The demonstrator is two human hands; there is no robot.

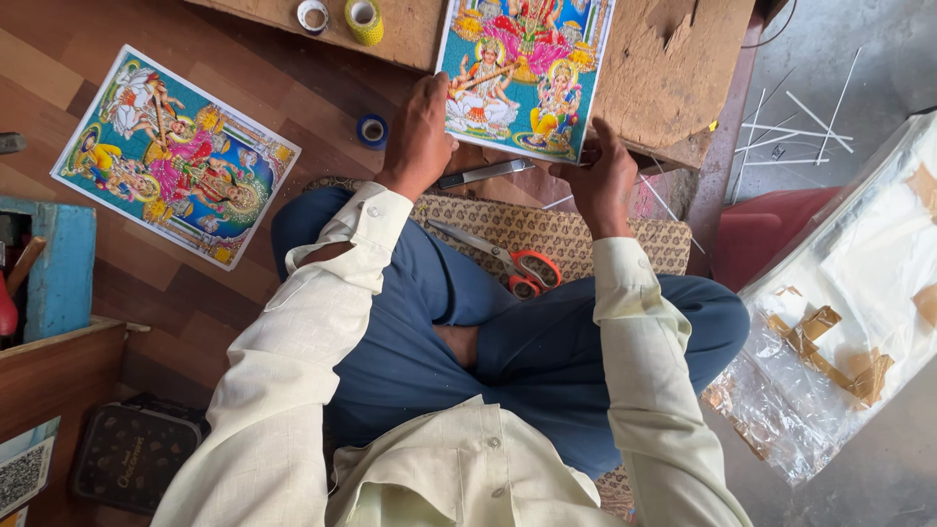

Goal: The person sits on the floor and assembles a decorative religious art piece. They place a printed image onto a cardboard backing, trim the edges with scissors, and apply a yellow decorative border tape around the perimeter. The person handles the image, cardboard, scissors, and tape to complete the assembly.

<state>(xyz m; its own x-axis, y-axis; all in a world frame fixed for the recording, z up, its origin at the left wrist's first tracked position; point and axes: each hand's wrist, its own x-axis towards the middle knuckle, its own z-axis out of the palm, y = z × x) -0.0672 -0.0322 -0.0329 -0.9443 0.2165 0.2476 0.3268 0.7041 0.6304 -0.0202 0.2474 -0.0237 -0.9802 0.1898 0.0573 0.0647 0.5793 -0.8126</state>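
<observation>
A colourful religious picture print [525,60] lies on a low wooden board [656,70] in front of me. My left hand [420,132] grips its lower left edge, thumb on top. My right hand [597,176] holds its lower right corner. I sit cross-legged in blue trousers on a patterned mat [547,232]. Orange-handled scissors [508,262] rest on the mat between my arms. A metal utility knife [480,175] lies just below the print.
A second similar print [174,156] lies on the wooden floor at left. Tape rolls [363,20] sit on the board and a blue one [372,131] on the floor. Clear plastic sheeting [849,322] with brown tape and a red stool [766,239] are at right; a blue box [61,268] at left.
</observation>
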